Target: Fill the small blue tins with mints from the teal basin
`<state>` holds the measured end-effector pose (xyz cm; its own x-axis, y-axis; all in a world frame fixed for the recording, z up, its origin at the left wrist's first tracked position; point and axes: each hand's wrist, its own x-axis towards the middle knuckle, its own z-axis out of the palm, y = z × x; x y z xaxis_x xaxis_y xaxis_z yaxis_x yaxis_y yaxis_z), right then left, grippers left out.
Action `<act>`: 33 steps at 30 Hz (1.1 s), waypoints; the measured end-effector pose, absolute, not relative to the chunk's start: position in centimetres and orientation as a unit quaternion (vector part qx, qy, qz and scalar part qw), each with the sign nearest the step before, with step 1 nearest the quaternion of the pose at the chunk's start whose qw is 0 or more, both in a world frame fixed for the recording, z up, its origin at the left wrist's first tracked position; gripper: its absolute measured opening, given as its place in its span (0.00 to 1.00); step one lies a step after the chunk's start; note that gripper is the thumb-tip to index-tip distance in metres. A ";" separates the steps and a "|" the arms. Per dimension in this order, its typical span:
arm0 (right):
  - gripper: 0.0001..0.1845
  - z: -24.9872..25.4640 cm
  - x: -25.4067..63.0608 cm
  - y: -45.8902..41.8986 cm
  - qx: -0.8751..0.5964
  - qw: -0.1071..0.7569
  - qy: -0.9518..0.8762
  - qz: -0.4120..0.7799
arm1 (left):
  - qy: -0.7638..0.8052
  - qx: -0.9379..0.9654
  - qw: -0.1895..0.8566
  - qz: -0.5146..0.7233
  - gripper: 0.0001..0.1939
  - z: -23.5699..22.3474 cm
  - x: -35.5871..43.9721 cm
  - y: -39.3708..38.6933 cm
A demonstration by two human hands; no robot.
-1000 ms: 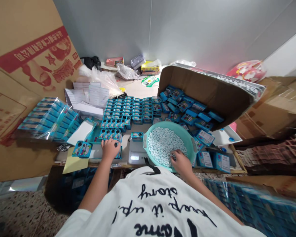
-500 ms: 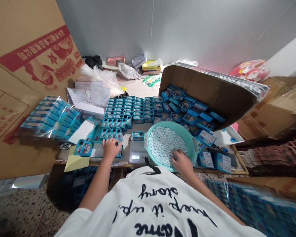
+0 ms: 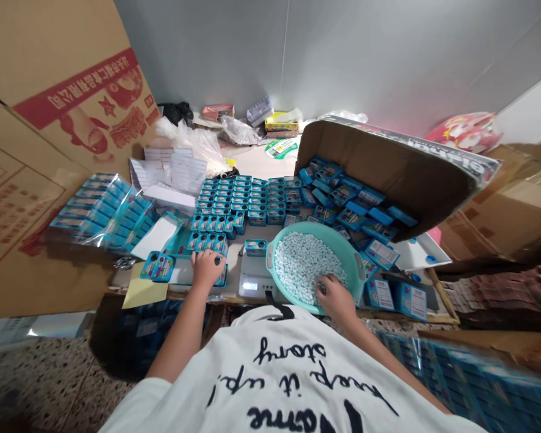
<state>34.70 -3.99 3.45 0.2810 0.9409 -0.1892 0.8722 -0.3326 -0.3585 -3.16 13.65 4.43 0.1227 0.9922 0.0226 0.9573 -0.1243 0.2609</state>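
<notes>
The right hand [image 3: 335,296] dips into the teal basin [image 3: 359,270], its fingers curled down among the small white pellets [image 3: 303,264]; whether it grips any cannot be told. The left hand [image 3: 206,268] lies palm down, fingers bent, on a blue box [image 3: 222,278] at the table's [image 3: 261,163] near edge. One small scale [image 3: 253,278] sits between the hands, with one blue box [image 3: 255,247] just behind it. Rows of blue boxes [image 3: 247,195], too many to count, cover the cluttered table, and more spill from one tipped carton [image 3: 388,174] on the right. A grey wall [image 3: 297,54] stands behind; a big cardboard sheet [image 3: 45,132] leans on the left.
</notes>
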 end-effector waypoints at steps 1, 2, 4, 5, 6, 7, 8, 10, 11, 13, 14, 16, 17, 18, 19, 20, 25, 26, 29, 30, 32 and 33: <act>0.10 3.5 34.7 -4.0 -0.793 0.096 -0.572 0.186 | 0.656 0.743 0.091 0.096 0.11 4.4 -3.2 13.7; 0.10 3.6 34.7 -4.1 -0.790 0.100 -0.575 0.187 | 0.656 0.743 0.091 0.097 0.10 4.4 -3.2 13.7; 0.10 3.7 34.8 -4.2 -0.786 0.108 -0.579 0.188 | 0.655 0.744 0.092 0.099 0.10 4.4 -3.2 13.6; 0.10 3.7 34.8 -4.2 -0.784 0.112 -0.581 0.189 | 0.654 0.745 0.091 0.099 0.10 4.4 -3.2 13.6; 0.11 3.6 34.8 -4.3 -0.782 0.115 -0.582 0.189 | 0.653 0.745 0.091 0.100 0.10 4.4 -3.2 13.6; 0.11 3.6 34.8 -4.3 -0.781 0.116 -0.584 0.189 | 0.654 0.745 0.090 0.101 0.10 4.5 -3.2 13.6; 0.11 3.5 34.9 -4.4 -0.780 0.118 -0.584 0.190 | 0.654 0.744 0.090 0.102 0.10 4.5 -3.2 13.6; 0.12 3.4 34.9 -4.5 -0.779 0.121 -0.584 0.191 | 0.656 0.743 0.089 0.103 0.10 4.5 -3.2 13.5; 0.13 3.3 34.9 -4.5 -0.779 0.125 -0.584 0.191 | 0.656 0.742 0.089 0.104 0.10 4.4 -3.2 13.5; 0.14 3.1 35.1 -4.5 -0.772 0.133 -0.591 0.192 | 0.657 0.741 0.090 0.106 0.10 4.3 -3.2 13.5; 0.14 2.9 35.2 -4.6 -0.767 0.137 -0.596 0.194 | 0.658 0.740 0.092 0.107 0.10 4.2 -3.2 13.4; 0.15 2.7 35.5 -4.6 -0.754 0.150 -0.607 0.200 | 0.659 0.738 0.095 0.110 0.10 3.9 -3.3 13.4; 0.15 2.6 35.6 -4.5 -0.749 0.161 -0.609 0.204 | 0.660 0.737 0.097 0.111 0.10 3.8 -3.3 13.4; 0.15 2.5 35.8 -4.4 -0.748 0.177 -0.605 0.209 | 0.660 0.737 0.099 0.112 0.10 3.8 -3.3 13.4; 0.15 2.4 36.0 -4.1 -0.750 0.196 -0.595 0.213 | 0.659 0.736 0.101 0.114 0.10 3.7 -3.4 13.4; 0.15 2.4 36.1 -3.8 -0.754 0.216 -0.582 0.215 | 0.658 0.737 0.103 0.116 0.09 3.7 -3.4 13.4; 0.15 3.0 35.1 -0.2 -0.735 0.274 -0.579 0.220 | 0.651 0.741 0.108 0.125 0.10 3.9 -3.5 13.4; 0.14 3.3 34.6 0.7 -0.722 0.274 -0.594 0.225 | 0.650 0.742 0.109 0.126 0.10 4.0 -3.5 13.3; 0.13 4.4 32.6 3.8 -0.687 0.273 -0.627 0.247 | 0.649 0.741 0.110 0.131 0.10 3.9 -3.5 13.3; 0.13 4.8 31.9 4.8 -0.677 0.273 -0.634 0.255 | 0.649 0.741 0.111 0.132 0.10 3.9 -3.6 13.3; 0.13 5.4 30.5 6.9 -0.663 0.270 -0.647 0.263 | 0.650 0.740 0.112 0.132 0.10 3.8 -3.6 13.4; 0.12 5.7 29.9 8.0 -0.655 0.267 -0.655 0.265 | 0.650 0.740 0.114 0.131 0.10 3.7 -3.6 13.4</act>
<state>29.87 7.97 5.71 0.0008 1.0000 0.0016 0.7171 0.0005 -0.6970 -3.56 13.44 3.70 0.1217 0.9915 0.0456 0.9322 -0.1299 0.3379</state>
